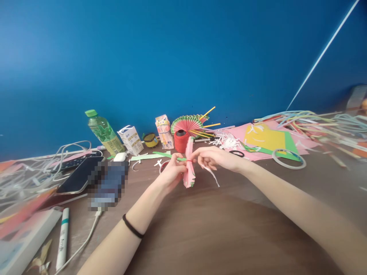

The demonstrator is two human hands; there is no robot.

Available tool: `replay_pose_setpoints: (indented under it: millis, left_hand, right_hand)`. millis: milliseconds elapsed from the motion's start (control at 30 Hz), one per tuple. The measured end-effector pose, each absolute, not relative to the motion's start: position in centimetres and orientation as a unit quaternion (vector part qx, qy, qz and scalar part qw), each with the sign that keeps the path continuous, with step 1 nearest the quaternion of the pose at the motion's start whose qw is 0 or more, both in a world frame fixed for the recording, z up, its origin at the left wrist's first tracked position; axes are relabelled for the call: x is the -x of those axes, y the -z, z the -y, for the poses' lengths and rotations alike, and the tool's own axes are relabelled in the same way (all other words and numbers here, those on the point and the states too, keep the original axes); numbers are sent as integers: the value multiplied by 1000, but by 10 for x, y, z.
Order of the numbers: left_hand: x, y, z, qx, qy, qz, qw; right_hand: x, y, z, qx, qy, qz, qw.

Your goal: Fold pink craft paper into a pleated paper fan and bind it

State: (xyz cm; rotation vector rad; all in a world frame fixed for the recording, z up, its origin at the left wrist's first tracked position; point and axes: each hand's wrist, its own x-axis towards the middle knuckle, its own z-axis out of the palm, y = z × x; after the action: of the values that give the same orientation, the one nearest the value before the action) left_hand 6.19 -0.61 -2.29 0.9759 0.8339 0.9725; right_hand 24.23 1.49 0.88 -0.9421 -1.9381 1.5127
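Observation:
A narrow pink pleated paper strip with green edges [189, 178] stands upright between my hands above the table. A red band, apparently thread, crosses its middle. My left hand [172, 170] pinches the paper from the left, near the middle. My right hand [212, 157] is closed at the right side of the same middle, fingertips at the red band. A thin white strip [213, 177] hangs below my right hand; whether the fingers hold it is unclear. Just behind the paper stands a spool of red thread [180, 143]. Pleated watermelon-like paper fans [187, 124] with yellow sticks lie behind the spool.
Along the blue wall stand a green bottle [104, 131], a white carton [131, 140], a yellow tape roll [150, 140] and a decorated carton [164, 131]. Coloured paper [265, 139], a white tape roll [289, 159] and paper scraps lie right. Phones [81, 175], cables and a marker [63, 240] lie left.

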Motion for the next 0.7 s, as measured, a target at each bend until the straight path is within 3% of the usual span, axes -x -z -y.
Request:
replay_pose_setpoints:
  millis: [300, 567, 700]
  left_hand:
    - [-62, 19, 6, -444, -432, -391, 681]
    - [-69, 26, 4, -405, -504, -377, 663]
    - [-72, 23, 6, -413, -470, -368, 688]
  right_hand:
    - [-246, -12, -15, 319, -538, 732, 269]
    - [-246, -14, -12, 291, -570, 702, 313]
    - [-241, -9, -10, 246, -602, 682, 333]
